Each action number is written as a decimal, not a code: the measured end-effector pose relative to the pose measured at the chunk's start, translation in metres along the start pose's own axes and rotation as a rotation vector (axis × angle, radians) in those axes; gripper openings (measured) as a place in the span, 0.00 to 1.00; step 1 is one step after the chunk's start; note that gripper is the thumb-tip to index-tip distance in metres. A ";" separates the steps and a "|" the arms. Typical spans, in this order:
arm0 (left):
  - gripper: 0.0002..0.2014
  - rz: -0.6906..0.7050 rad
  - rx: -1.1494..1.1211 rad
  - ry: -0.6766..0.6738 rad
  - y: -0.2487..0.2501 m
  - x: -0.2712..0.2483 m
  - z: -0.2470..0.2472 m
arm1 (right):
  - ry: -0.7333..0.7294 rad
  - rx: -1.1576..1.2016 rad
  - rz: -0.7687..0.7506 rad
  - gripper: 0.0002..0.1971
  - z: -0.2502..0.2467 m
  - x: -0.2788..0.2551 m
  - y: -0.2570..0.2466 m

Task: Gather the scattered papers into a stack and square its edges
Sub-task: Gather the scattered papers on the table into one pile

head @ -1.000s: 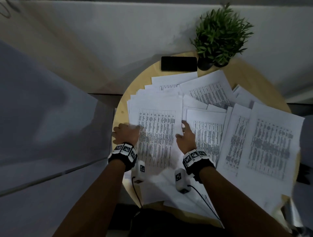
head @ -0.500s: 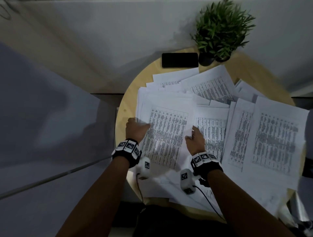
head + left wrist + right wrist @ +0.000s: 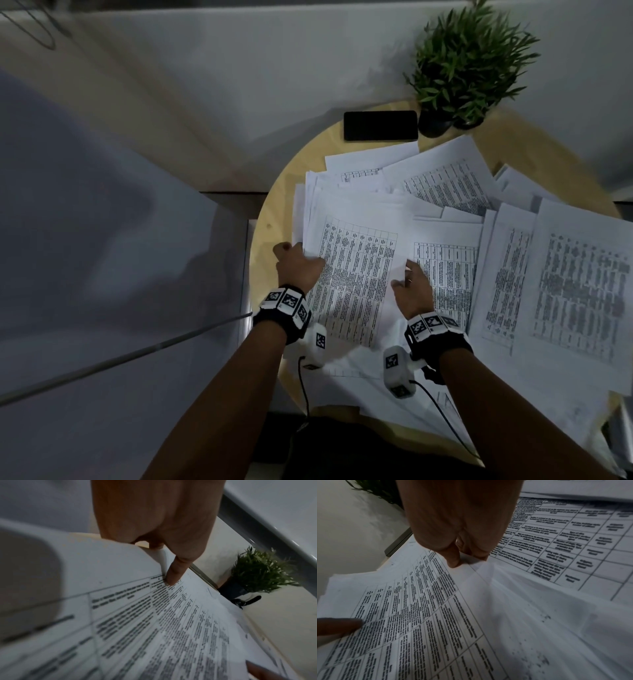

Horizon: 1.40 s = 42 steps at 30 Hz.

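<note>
White printed sheets, a partial stack (image 3: 352,270) at the left of the round wooden tabletop (image 3: 274,219), sit gripped at both sides as a person gathers scattered papers (image 3: 579,284). The left hand (image 3: 296,265) holds the stack's left edge, thumb on top of the printed table and fingers curled beneath the lifted edge, as the left wrist view shows; the right hand (image 3: 411,289) pinches the right edge, fingertips on the top sheet. Compared with a second ago, the gripped bundle has slid rightward and turned slightly, now overlapping the neighbouring sheet (image 3: 445,274) it earlier lay beside, and both hands have travelled with it. That suggests the pile is being pulled over the loose pages to absorb them, an early stage of the job: most sheets remain fanned across the right and far parts of the tabletop, edges askew, and no squaring looks possible yet. Beyond the papers, a dark phone (image 3: 381,125) lies near the far rim beside a potted plant (image 3: 469,65), both clear of the sheets.
</note>
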<state>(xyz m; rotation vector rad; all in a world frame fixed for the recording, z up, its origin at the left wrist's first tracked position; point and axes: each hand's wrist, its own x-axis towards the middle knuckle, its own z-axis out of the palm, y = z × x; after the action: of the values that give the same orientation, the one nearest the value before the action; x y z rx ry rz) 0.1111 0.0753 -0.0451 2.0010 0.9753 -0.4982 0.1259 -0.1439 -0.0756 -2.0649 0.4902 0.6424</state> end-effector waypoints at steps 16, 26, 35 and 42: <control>0.25 -0.124 -0.465 -0.192 -0.031 0.020 -0.005 | -0.071 -0.106 -0.132 0.23 -0.044 0.006 -0.006; 0.49 -0.106 -0.367 -0.135 -0.049 0.035 0.005 | 0.468 -0.335 0.360 0.29 -0.257 0.047 0.118; 0.52 -0.051 -0.198 0.098 -0.035 0.013 0.020 | 0.248 -0.569 0.177 0.38 -0.193 0.009 0.129; 0.53 -0.104 -0.176 0.073 -0.030 0.016 0.020 | 0.455 -0.311 0.393 0.45 -0.232 0.020 0.118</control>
<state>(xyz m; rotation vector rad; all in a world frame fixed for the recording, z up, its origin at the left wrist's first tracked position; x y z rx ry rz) 0.0977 0.0765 -0.0825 1.8287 1.1331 -0.3843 0.1346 -0.4037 -0.0548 -2.4439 1.1399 0.4883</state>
